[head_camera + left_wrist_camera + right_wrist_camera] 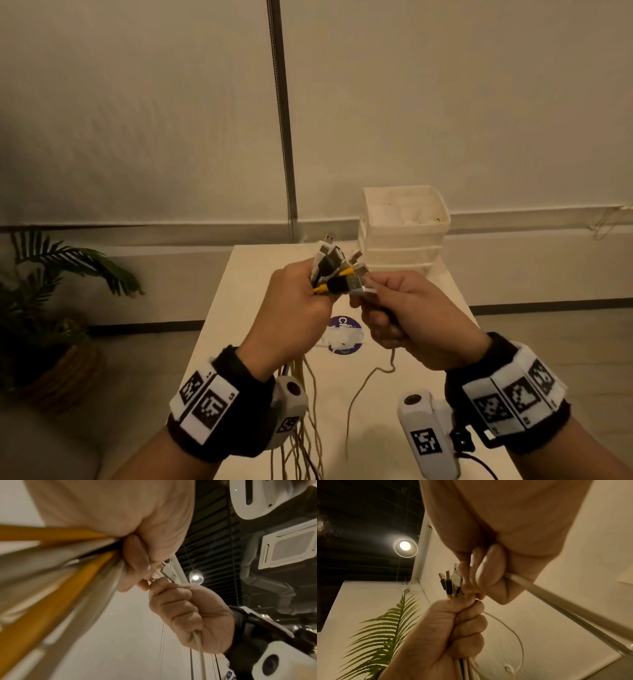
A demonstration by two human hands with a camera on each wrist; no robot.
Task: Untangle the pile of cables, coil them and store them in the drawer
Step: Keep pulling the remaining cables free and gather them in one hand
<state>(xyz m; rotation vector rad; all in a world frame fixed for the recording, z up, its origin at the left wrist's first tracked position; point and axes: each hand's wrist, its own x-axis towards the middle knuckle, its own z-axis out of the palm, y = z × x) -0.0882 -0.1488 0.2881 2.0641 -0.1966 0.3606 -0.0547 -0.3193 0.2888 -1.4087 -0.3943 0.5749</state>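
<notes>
My left hand [294, 308] grips a bundle of cables [303, 387] just below their plugs [334, 263], which fan out above the fist; yellow, black and white ends show. The strands hang from the fist past the table's near edge. My right hand [404, 315] is curled round one white cable [363, 383] and holds its plug against the bundle's plugs. In the left wrist view, yellow and pale cables [51, 601] run into my left hand [133, 561], and the right hand [185, 615] holds the white cable [199, 645]. The right wrist view shows the plugs [452, 582] between both fists.
A white plastic drawer unit [404, 226] stands at the back right of the white table [428, 370], its top drawer open. A round purple sticker [344, 334] lies mid-table. A potted plant [51, 291] stands on the floor to the left.
</notes>
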